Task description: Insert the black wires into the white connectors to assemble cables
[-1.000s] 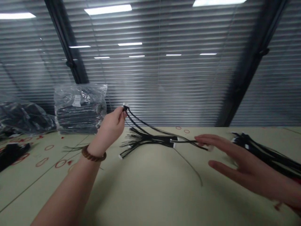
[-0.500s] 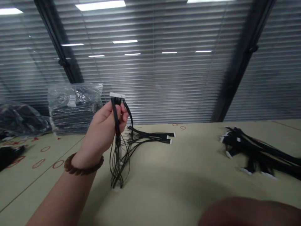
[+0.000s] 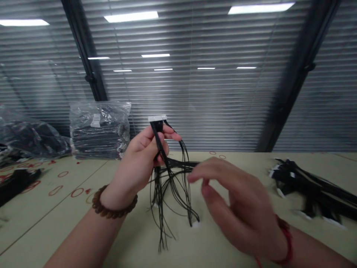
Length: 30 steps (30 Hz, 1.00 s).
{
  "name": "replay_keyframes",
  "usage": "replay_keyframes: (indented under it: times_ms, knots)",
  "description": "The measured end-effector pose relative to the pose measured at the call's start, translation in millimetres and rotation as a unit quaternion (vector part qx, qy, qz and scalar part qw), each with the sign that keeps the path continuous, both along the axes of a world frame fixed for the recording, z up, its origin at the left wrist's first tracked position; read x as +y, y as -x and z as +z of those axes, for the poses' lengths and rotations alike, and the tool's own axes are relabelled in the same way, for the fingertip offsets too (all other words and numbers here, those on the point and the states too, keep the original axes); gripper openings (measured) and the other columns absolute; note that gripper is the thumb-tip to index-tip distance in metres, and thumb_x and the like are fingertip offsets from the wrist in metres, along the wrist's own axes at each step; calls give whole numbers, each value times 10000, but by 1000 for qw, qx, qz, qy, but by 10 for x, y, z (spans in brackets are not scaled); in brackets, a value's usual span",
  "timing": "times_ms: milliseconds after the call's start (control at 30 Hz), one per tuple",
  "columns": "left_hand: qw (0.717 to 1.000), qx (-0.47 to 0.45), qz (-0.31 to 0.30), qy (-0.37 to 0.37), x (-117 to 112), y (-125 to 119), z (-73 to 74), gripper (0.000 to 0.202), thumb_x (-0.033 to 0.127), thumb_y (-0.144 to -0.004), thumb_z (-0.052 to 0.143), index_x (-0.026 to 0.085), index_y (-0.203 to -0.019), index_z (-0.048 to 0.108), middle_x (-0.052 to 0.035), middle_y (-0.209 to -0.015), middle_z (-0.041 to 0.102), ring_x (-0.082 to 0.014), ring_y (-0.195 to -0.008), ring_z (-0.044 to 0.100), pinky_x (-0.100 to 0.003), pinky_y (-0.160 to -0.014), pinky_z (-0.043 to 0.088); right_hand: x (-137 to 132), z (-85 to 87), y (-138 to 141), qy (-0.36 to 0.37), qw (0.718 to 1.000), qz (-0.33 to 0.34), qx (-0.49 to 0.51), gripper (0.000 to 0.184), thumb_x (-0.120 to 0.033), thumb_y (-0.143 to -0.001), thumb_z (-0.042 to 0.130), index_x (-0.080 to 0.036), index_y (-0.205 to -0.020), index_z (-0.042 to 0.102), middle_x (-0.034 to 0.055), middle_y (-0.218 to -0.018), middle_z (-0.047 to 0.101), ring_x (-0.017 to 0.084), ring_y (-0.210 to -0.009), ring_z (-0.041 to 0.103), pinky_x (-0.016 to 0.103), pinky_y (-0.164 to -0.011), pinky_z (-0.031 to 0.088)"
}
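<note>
My left hand [image 3: 142,158] is raised above the table and pinches a black wire harness [image 3: 170,186] just below its white multi-pin connector [image 3: 157,118]. Thin black wires hang down from that grip, and a small white connector [image 3: 195,224] sits at the end of one strand. My right hand [image 3: 237,204] is blurred with motion, its fingers apart. Its fingertips are close to the wires, and it holds nothing. A dark beaded bracelet circles my left wrist, and a red cord circles my right.
A pile of black harnesses [image 3: 306,186] lies on the pale green table [image 3: 125,245] at the right. Red circles are marked on the tabletop at the left. Clear plastic bags of black bundles [image 3: 99,130] stand at the back left, in front of window blinds.
My right hand has moved up from the bottom edge to the hanging wires. My left hand has shifted right and turned, with the connector still in its grip.
</note>
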<state>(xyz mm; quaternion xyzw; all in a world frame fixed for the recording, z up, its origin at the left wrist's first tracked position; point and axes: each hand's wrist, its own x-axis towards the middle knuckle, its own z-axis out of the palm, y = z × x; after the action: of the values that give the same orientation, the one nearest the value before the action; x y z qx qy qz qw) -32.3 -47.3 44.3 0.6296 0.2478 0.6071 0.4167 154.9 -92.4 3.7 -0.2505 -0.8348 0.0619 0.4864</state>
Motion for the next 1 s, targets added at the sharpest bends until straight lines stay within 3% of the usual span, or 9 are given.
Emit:
replay_keyframes:
  times_ms: [133, 267, 367, 467, 600, 733, 900, 1000]
  knots:
    - [1000, 5, -26, -3, -19, -60, -29, 137, 291, -911, 535, 169, -943, 588, -12, -790, 601, -52, -474, 321, -140, -402, 277, 247, -27, 197, 92, 995, 37, 16, 211, -152, -818, 535, -159, -1025, 578, 28, -936, 636, 122, -813, 589, 286, -769, 471]
    - [998, 30, -62, 13, -37, -74, -49, 123, 222, -907, 533, 183, -998, 605, -44, -956, 654, -52, -529, 412, -128, -452, 344, 347, -96, 246, 186, 977, 99, 25, 94, -154, -828, 498, -148, -837, 592, 13, -801, 639, 102, -739, 589, 235, -695, 479]
    - [990, 51, -121, 41, -50, -43, -58, 292, 90, -827, 568, 198, -1093, 620, -42, -1046, 644, -72, -670, 509, -126, -574, 424, 389, -86, 205, 254, 956, 140, 26, 138, -204, -835, 476, -137, -744, 556, 30, -719, 614, 119, -683, 583, 243, -628, 483]
    - [985, 43, -161, 36, -48, -10, -70, 354, 110, -783, 597, 185, -1128, 625, -54, -1056, 634, -106, -765, 544, -150, -639, 452, 429, -78, 169, 290, 944, 154, 38, 147, -232, -840, 475, -132, -755, 541, 41, -718, 602, 129, -675, 582, 258, -616, 488]
    - [988, 76, -133, 28, -38, 7, -88, 286, 213, -874, 572, 235, -1157, 608, -53, -1082, 611, -134, -814, 564, -198, -688, 473, 437, -69, 151, 287, 944, 153, 56, 133, -238, -843, 487, -139, -776, 547, 38, -734, 599, 121, -691, 572, 255, -640, 481]
    - [989, 103, -104, -10, -61, -40, -94, 268, 187, -909, 509, 237, -1162, 581, -52, -1058, 598, -114, -729, 551, -188, -609, 474, 367, -29, 148, 257, 951, 158, 63, 145, -267, -848, 506, -147, -896, 572, 54, -870, 651, 128, -802, 604, 264, -731, 492]
    - [991, 129, -7, -33, -60, -132, -109, 168, 183, -895, 487, 172, -1029, 588, -6, -744, 528, -99, -557, 462, -200, -496, 427, 291, 94, 60, 225, 969, 79, 59, 102, -227, -847, 522, -151, -787, 553, 41, -812, 628, 121, -773, 574, 261, -746, 459]
    - [993, 101, 51, -42, 14, -94, -94, 128, 275, -909, 472, 177, -892, 551, 42, -604, 398, -98, -484, 387, -210, -438, 403, 271, 167, -80, 274, 954, 122, -4, 156, -231, -898, 423, -158, -790, 509, 1, -639, 593, 101, -602, 584, 212, -575, 474]
